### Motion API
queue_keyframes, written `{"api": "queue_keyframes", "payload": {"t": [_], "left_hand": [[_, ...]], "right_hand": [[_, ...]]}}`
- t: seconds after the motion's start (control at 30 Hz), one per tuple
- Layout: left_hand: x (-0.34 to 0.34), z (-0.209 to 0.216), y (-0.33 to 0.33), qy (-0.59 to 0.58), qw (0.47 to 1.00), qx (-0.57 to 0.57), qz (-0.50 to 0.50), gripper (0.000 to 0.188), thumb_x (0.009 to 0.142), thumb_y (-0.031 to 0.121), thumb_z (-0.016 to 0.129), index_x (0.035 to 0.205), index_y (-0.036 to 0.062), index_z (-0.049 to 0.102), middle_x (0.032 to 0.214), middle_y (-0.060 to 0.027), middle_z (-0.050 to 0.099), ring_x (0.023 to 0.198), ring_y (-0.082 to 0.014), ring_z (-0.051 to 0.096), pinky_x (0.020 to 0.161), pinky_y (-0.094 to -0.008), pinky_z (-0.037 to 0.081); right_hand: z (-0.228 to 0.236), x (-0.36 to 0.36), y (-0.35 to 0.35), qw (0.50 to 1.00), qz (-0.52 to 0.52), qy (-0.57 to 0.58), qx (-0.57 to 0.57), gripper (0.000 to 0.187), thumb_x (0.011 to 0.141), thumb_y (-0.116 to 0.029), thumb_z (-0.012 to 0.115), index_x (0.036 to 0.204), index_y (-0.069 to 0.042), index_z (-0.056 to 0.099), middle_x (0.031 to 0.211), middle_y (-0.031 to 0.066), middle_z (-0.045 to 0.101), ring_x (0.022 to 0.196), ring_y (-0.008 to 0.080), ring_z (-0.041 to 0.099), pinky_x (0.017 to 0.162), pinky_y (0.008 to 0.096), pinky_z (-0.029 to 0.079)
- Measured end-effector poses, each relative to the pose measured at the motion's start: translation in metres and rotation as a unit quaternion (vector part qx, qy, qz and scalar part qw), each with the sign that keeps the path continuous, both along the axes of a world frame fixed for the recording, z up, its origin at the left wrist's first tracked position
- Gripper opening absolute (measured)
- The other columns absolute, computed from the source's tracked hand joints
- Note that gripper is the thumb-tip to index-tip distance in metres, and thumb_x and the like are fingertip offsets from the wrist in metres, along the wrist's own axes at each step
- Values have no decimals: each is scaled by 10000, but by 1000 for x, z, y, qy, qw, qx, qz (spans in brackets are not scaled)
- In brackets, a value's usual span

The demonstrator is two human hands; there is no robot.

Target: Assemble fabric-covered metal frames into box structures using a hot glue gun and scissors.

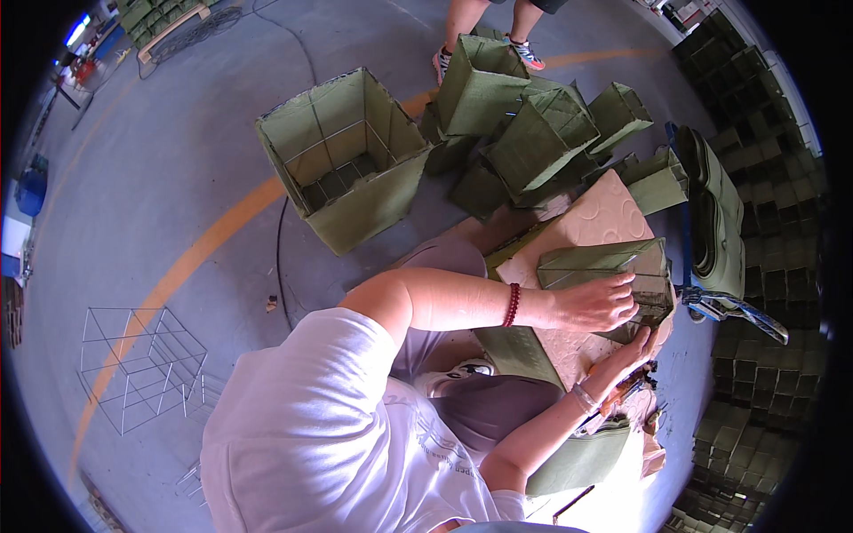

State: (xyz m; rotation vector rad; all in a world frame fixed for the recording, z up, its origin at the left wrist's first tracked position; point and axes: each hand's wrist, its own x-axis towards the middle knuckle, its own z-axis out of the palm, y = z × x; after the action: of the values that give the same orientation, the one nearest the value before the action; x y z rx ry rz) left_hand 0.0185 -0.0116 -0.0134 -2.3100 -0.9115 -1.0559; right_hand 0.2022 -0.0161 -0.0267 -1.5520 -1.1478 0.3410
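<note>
A green fabric-covered box (586, 264) lies on its side in front of me, its mouth facing right. It rests on a tan padded slab (604, 213) with round raised marks. My left hand (600, 304), with a dark red bead bracelet on its wrist, has its fingers curled closed at the box's mouth, gripping its fabric edge. My right hand (620, 360), below it, grips the box's lower edge at the corner, fingers close together. The left hand covers part of the box's inside.
Several green boxes (546, 138) stand clustered ahead; a larger open one (355, 213) shows wire inside. Bare wire frames (142, 364) lie on the left floor. Green folded fabric (715, 209) hangs on a blue-framed rack at right, before stacked boxes (773, 302). Another person's legs (464, 19) stand beyond.
</note>
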Motion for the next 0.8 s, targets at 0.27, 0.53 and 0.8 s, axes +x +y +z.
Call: {"api": "queue_keyframes", "payload": {"t": [0.27, 0.53, 0.8], "left_hand": [[12, -8, 10, -28, 998, -29, -48, 231, 868, 217, 627, 987, 20, 645, 885, -55, 627, 929, -179, 607, 1097, -411, 374], [-3, 0, 3, -24, 999, -19, -25, 281, 885, 248, 588, 1041, 16, 622, 867, -39, 587, 959, -175, 582, 1101, -391, 357], [-3, -1, 3, -40, 999, -4, -25, 267, 798, 178, 603, 1020, 31, 618, 878, -34, 576, 981, -174, 567, 1109, -386, 347]], "right_hand": [[-2, -1, 4, 993, 6, 115, 37, 495, 982, -182, 472, 1391, 91, 412, 1358, 251, 506, 1155, 293, 552, 1003, 356, 441], [-10, 3, 10, 998, 19, 50, 33, 502, 971, -213, 473, 1382, 74, 440, 1347, 236, 526, 1145, 289, 556, 1003, 358, 428], [-9, 3, 10, 999, 5, 23, 28, 482, 967, -201, 480, 1368, 67, 467, 1331, 241, 540, 1138, 288, 558, 998, 348, 421]]}}
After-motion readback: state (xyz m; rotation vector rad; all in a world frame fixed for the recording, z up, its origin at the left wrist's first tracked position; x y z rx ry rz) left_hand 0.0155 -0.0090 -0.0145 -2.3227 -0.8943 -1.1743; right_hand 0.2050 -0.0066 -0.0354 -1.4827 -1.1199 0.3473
